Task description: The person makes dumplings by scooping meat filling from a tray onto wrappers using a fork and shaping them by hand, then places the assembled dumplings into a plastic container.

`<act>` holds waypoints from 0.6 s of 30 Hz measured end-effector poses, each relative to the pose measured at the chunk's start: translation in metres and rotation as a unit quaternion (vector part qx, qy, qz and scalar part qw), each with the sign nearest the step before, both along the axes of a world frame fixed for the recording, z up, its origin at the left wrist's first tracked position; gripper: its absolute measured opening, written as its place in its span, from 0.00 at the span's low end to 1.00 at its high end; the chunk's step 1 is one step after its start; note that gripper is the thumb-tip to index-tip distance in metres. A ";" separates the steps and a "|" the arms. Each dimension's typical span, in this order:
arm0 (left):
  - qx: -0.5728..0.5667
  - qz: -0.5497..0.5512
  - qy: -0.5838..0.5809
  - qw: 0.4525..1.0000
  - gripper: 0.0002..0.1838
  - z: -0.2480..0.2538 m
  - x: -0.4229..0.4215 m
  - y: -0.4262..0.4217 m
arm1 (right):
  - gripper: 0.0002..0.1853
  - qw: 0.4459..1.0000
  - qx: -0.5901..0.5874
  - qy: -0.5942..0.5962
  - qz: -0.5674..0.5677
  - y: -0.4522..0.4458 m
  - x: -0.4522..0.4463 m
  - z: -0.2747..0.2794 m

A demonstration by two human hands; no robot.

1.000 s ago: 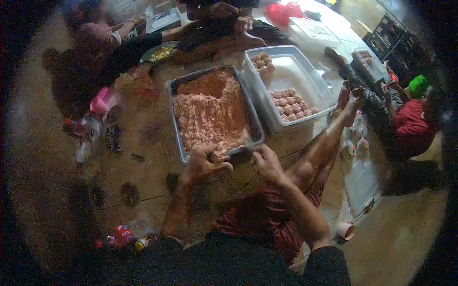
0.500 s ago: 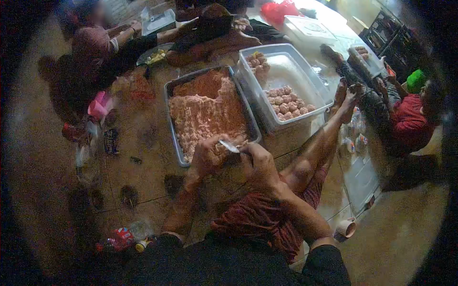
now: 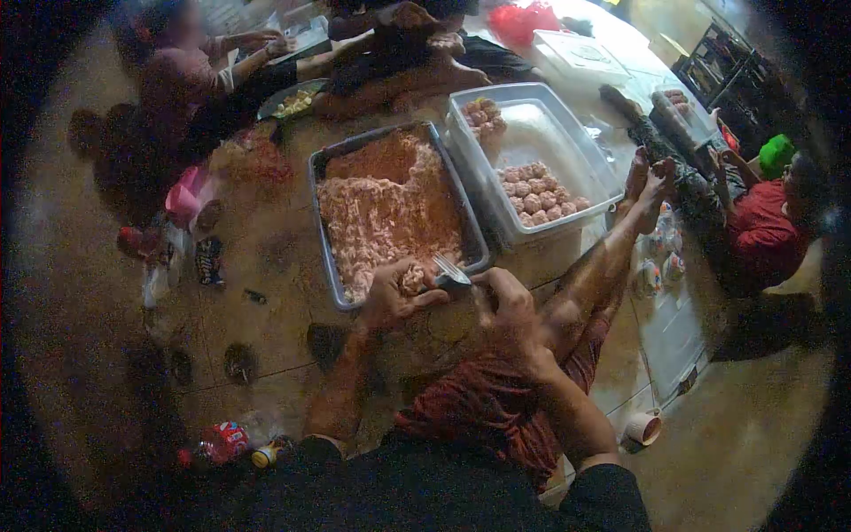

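Observation:
My left hand (image 3: 393, 297) is curled around a lump of pinkish ground meat mixture (image 3: 413, 279) at the near edge of a tub. In my right hand (image 3: 507, 306) is a metal fork (image 3: 452, 270), its tines pointing up and left, just right of the lump. Beyond both hands lies the grey tub (image 3: 321, 239) of meat mixture (image 3: 377, 213), spread thick, with a scooped-down part at the back. Right of it stands a clear plastic bin (image 3: 542, 228) with rows of meatballs (image 3: 538, 193) at its near end and more in its far left corner.
People sit on the floor at the upper left, top and right (image 3: 767, 222). A bowl of yellowish pieces (image 3: 292, 104) lies beyond the tub. Bottles (image 3: 226, 439) are at the lower left, a mug (image 3: 643, 428) at the lower right. My bare legs (image 3: 603, 262) stretch along the right.
The fork has drawn away from the lump and its tines now show upright. My right hand has shifted right and slightly down, while my left hand has opened somewhat, showing the meat.

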State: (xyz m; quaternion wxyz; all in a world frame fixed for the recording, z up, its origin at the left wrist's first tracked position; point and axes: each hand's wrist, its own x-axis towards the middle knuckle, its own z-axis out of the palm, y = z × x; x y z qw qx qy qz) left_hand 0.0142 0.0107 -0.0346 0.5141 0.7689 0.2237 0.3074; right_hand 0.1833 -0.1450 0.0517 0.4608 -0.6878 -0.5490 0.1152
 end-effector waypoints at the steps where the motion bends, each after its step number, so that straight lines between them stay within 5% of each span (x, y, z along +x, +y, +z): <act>1: -0.004 0.001 -0.028 1.000 0.18 -0.001 0.003 -0.003 | 0.07 1.000 0.000 -0.001 -0.001 0.000 -0.005 0.005; 3: -0.051 0.023 -0.056 0.997 0.18 0.016 0.007 -0.015 | 0.06 0.994 -0.088 -0.034 0.047 -0.005 -0.014 0.013; 6: 0.077 0.053 0.099 0.991 0.20 0.003 -0.008 0.010 | 0.06 0.991 -0.121 -0.033 0.038 -0.011 -0.014 0.035; 9: 0.133 0.110 0.103 0.980 0.20 -0.010 -0.018 0.014 | 0.06 0.999 -0.033 -0.029 0.014 -0.013 -0.013 0.043; 12: -0.075 -0.015 0.066 0.995 0.20 0.074 -0.017 -0.003 | 0.08 0.999 0.035 -0.005 0.000 -0.009 -0.017 0.042; 16: 0.130 0.067 -0.105 0.984 0.27 0.030 -0.016 0.004 | 0.11 0.998 -0.014 0.002 0.067 -0.003 -0.028 0.010; 18: 0.042 -0.005 0.081 0.996 0.27 0.044 -0.016 0.007 | 0.12 0.996 -0.051 -0.033 0.072 -0.009 -0.021 0.019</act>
